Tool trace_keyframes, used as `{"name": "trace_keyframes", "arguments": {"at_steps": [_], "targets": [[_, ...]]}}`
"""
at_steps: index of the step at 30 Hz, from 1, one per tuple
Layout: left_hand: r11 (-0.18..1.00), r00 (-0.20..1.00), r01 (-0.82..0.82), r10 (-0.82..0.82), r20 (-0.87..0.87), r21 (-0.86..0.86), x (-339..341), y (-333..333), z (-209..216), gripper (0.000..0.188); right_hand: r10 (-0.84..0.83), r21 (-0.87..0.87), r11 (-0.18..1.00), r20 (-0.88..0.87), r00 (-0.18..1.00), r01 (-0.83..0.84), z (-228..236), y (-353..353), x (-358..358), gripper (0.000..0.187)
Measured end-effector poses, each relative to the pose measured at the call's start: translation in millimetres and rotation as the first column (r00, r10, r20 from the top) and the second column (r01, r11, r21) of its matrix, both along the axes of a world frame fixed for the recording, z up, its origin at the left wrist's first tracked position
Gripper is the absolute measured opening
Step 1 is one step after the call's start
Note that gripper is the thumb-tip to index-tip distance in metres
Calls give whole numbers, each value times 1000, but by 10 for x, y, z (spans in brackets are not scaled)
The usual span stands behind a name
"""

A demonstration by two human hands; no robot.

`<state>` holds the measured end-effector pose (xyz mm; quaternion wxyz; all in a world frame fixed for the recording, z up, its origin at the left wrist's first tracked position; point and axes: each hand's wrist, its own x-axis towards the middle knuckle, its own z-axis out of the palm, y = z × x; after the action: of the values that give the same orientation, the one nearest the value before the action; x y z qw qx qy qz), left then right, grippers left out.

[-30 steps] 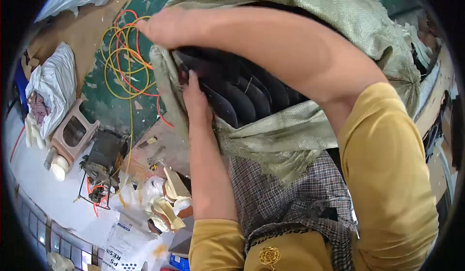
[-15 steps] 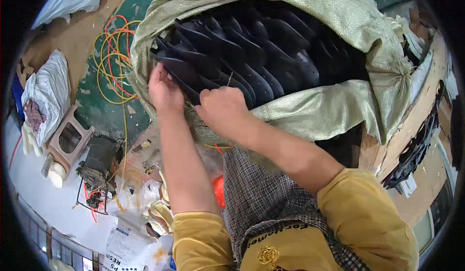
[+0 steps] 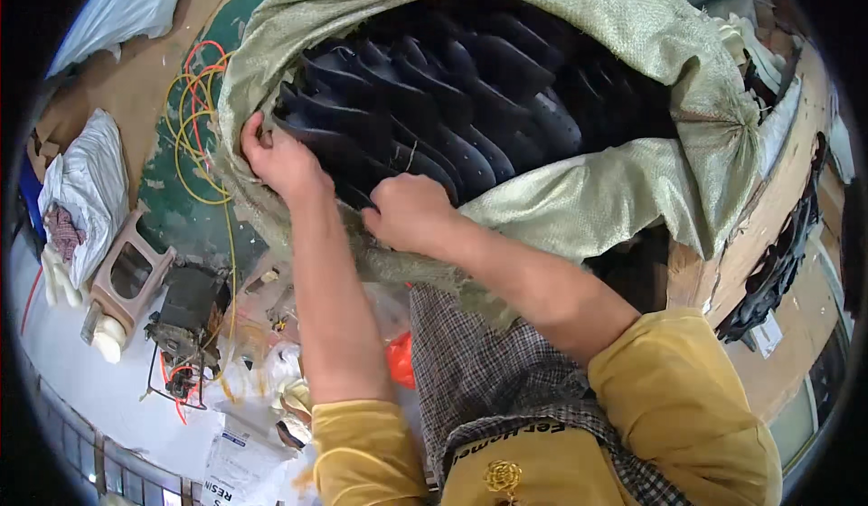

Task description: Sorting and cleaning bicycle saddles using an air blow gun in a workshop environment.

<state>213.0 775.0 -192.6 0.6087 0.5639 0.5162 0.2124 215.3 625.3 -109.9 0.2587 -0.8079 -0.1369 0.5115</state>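
Note:
A large pale green woven sack (image 3: 579, 194) lies with its mouth spread wide. Inside, several dark, curved blade-like pieces (image 3: 443, 99) are nested in overlapping rows. My left hand (image 3: 285, 164) is at the sack's left rim, its fingers curled over the fabric edge beside the leftmost pieces. Low at the front of the opening, my right hand (image 3: 409, 212) is closed in a fist, knuckles up, against the near rim. A thin light strand (image 3: 412, 155) stands up just above that fist; whether the fingers hold it is hidden.
Orange and yellow hoses (image 3: 194, 117) coil on the green floor to the left. Further left are a white bag (image 3: 86, 194), a pinkish-brown frame (image 3: 131, 271) and a dark motor-like machine (image 3: 190, 302). Cardboard (image 3: 773, 189) stands along the right, with dark material hanging by it.
My left hand has shifted left, from the edge of the dark pieces to the sack's rim. My right hand has come slightly down and left. The whole scene sits a little further left.

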Motion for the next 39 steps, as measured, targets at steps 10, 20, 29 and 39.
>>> {"name": "trace_keyframes", "arguments": {"at_steps": [10,20,29,39], "targets": [[742,994,-12,81,71,-670,159,603,118,38,32,93,995,-40,999,-29,49,-264,-134,28],[739,966,250,-236,107,-626,-754,-280,230,60,-396,140,918,391,831,372,123,-942,319,21],[495,965,248,-199,169,-833,-878,-168,-241,61,-45,-336,916,454,890,218,-184,-1518,1117,74],[532,982,187,-71,176,-826,-1113,-32,-436,64,-72,-264,950,339,938,169,-306,-1500,1113,69]]}}
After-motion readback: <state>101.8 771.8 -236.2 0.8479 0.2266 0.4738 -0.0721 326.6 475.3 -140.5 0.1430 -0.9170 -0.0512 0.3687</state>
